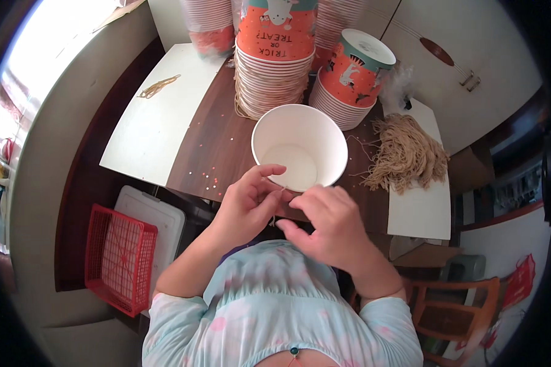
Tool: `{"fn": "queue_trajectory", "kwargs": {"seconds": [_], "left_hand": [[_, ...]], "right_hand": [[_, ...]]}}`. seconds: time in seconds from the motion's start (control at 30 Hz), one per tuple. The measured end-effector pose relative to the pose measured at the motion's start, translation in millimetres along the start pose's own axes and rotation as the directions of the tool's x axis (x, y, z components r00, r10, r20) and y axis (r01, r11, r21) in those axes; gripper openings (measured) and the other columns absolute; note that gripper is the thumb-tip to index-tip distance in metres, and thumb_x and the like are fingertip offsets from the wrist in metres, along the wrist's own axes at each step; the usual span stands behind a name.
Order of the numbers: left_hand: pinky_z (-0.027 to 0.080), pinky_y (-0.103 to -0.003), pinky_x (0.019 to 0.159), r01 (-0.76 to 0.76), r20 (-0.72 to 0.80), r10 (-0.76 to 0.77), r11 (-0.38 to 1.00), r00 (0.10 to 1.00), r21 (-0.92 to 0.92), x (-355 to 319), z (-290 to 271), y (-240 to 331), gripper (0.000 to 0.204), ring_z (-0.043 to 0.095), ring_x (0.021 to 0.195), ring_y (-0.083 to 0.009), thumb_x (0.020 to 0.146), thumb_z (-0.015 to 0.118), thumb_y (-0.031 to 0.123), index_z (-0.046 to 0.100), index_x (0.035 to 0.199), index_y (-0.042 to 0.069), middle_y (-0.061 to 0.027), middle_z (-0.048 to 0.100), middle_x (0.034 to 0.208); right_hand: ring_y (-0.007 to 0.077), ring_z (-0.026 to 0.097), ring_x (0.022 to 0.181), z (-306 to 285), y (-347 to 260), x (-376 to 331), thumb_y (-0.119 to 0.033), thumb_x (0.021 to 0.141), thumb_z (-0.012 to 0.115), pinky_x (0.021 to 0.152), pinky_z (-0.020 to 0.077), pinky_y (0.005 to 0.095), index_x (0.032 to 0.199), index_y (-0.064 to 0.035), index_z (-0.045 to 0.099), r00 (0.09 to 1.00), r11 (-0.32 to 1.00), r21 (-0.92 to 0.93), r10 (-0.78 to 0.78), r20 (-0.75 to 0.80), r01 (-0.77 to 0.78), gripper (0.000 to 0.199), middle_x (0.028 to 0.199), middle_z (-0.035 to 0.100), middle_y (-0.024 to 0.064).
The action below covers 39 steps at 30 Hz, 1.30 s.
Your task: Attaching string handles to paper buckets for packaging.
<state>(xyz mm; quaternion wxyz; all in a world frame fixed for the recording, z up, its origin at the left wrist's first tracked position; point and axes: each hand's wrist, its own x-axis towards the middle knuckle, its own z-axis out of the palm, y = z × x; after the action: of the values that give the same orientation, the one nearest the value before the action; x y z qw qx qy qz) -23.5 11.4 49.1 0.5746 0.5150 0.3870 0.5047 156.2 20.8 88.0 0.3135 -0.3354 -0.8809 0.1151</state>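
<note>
A white paper bucket stands at the table's near edge, its open mouth tilted toward me. Over its near rim my left hand is closed, with thumb and fingertips pinched together on something too small to make out, perhaps a thin cord. One finger of that hand reaches up against the rim. My right hand is just to its right, slightly blurred; its thumb is apart from the curled forefinger, and no object shows in the gap. Its other fingers are partly hidden. A tangled bundle of tan cords lies to the right.
Behind the bucket rise a tall stack of nested orange buckets and a shorter stack. A few loose cords lie on the table's white left part. Small dots of scrap are scattered left. A red basket sits low left.
</note>
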Motion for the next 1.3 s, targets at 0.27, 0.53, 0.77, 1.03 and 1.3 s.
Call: {"fn": "queue_trajectory", "kwargs": {"seconds": [0.27, 0.53, 0.77, 1.03, 1.3], "left_hand": [[0.055, -0.027, 0.075, -0.032, -0.056, 0.039, 0.992, 0.998, 0.121, -3, 4, -6, 0.030, 0.066, 0.089, -0.0146, 0.094, 0.048, -0.002, 0.045, 0.124, -0.004, -0.0125, 0.068, 0.094], [0.054, -0.026, 0.074, -0.060, -0.119, 0.070, 0.995, 0.990, 0.080, -4, 7, -7, 0.029, 0.066, 0.085, -0.0133, 0.093, 0.050, -0.002, 0.047, 0.122, -0.003, -0.0122, 0.068, 0.092], [0.054, -0.026, 0.072, -0.015, -0.154, 0.046, 0.980, 0.987, 0.199, -6, 11, -4, 0.029, 0.066, 0.081, -0.0138, 0.093, 0.050, -0.003, 0.048, 0.122, -0.003, -0.0114, 0.067, 0.091], [0.051, -0.024, 0.070, -0.177, -0.058, 0.219, 0.896, 0.974, 0.407, -16, 6, -3, 0.041, 0.062, 0.084, -0.0104, 0.084, 0.058, -0.008, 0.050, 0.123, -0.001, -0.0088, 0.065, 0.101], [0.047, -0.021, 0.063, -0.283, 0.024, 0.758, 0.213, 0.651, 0.935, -13, 7, -29, 0.026, 0.058, 0.076, -0.0076, 0.081, 0.064, -0.006, 0.061, 0.106, -0.001, -0.0056, 0.066, 0.087]], "right_hand": [[0.0261, 0.059, 0.063, 47, 2, -21, -0.010, 0.069, 0.076, 0.058, 0.0441, 0.0368, 0.087, -0.0052, 0.062, 0.976, 0.994, 0.016, 0.111, -0.186, -0.110, 0.024, 0.076, 0.062, 0.0071], [0.0106, 0.065, 0.068, 40, -6, -20, -0.004, 0.076, 0.074, 0.059, 0.0520, 0.0241, 0.104, 0.0034, 0.063, 0.912, 0.771, 0.542, 0.410, -0.022, -0.334, 0.031, 0.089, 0.070, 0.0107], [0.0093, 0.064, 0.066, 63, 6, -31, -0.014, 0.087, 0.067, 0.058, 0.0520, 0.0230, 0.099, 0.0031, 0.064, 0.738, 0.280, 0.758, 0.569, 0.364, -0.589, 0.021, 0.084, 0.070, 0.0072], [0.0149, 0.068, 0.070, 42, 8, -21, -0.006, 0.089, 0.062, 0.064, 0.0533, 0.0258, 0.093, -0.0014, 0.065, 0.872, 0.689, 0.625, 0.489, -0.027, -0.367, 0.007, 0.080, 0.068, 0.0095], [0.0296, 0.063, 0.068, 83, 19, -24, -0.004, 0.077, 0.068, 0.060, 0.0515, 0.0382, 0.096, -0.0060, 0.065, 0.915, 0.982, 0.140, 0.168, -0.367, -0.124, 0.020, 0.083, 0.063, 0.0099]]}}
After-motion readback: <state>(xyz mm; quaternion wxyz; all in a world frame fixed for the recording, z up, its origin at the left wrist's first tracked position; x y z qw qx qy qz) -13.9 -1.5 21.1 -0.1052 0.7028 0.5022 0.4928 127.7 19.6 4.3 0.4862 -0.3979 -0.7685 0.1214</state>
